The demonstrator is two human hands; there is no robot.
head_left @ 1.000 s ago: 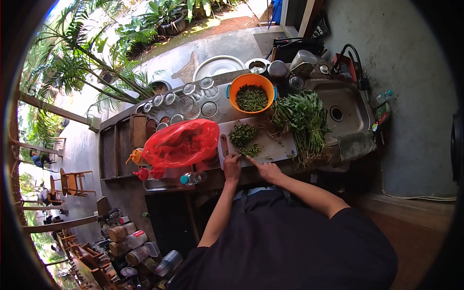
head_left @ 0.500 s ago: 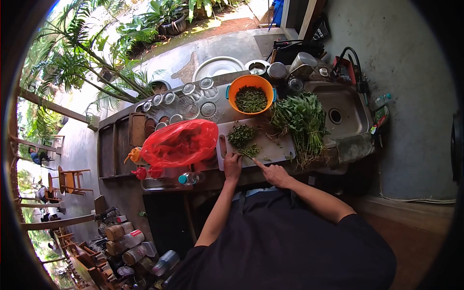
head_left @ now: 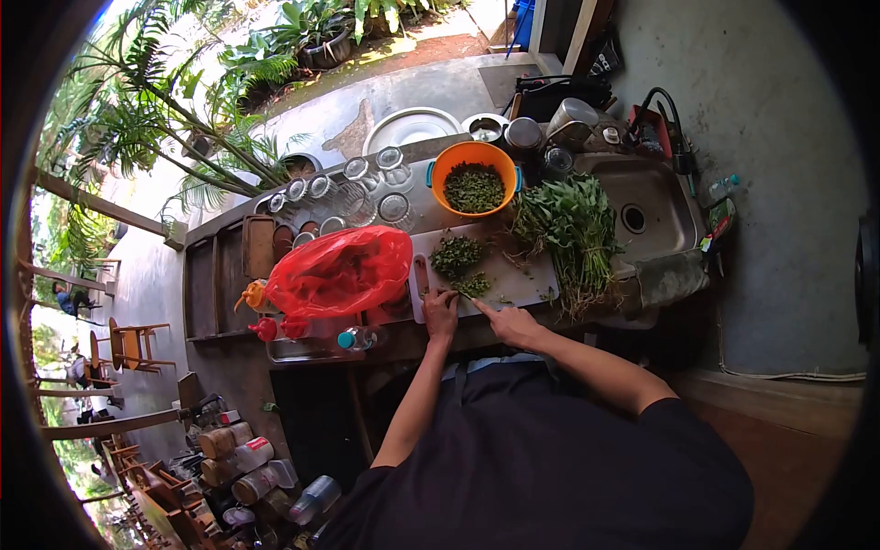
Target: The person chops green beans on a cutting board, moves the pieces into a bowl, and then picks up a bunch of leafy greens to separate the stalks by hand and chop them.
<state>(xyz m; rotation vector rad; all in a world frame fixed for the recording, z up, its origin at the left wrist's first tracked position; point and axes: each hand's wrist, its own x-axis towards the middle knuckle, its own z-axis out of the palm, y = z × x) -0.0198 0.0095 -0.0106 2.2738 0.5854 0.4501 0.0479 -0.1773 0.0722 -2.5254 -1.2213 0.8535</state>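
Observation:
My right hand [head_left: 513,325] is closed round a knife [head_left: 473,298], its thin blade pointing left over the near edge of the white cutting board [head_left: 527,289]. Beside the blade, my left hand [head_left: 441,312] rests on the board with its fingers bent together; stems at its fingertips are too small to make out clearly. Chopped greens [head_left: 456,255] lie in a heap just beyond, with a smaller pile [head_left: 473,284] close to the blade. A bunch of leafy greens with roots [head_left: 577,238] lies across the board's right end. Behind stands an orange colander [head_left: 437,188] holding cut leaves.
A red plastic bag [head_left: 339,275] sits left of the board, near a bottle with a blue cap [head_left: 357,338]. Several upturned glasses [head_left: 396,209] stand behind the bag. On the right is a metal sink [head_left: 674,220] with a cloth [head_left: 674,280] at its front edge.
My right hand has shifted slightly left with the knife, closer to my left hand. The piles and the leafy bunch look the same.

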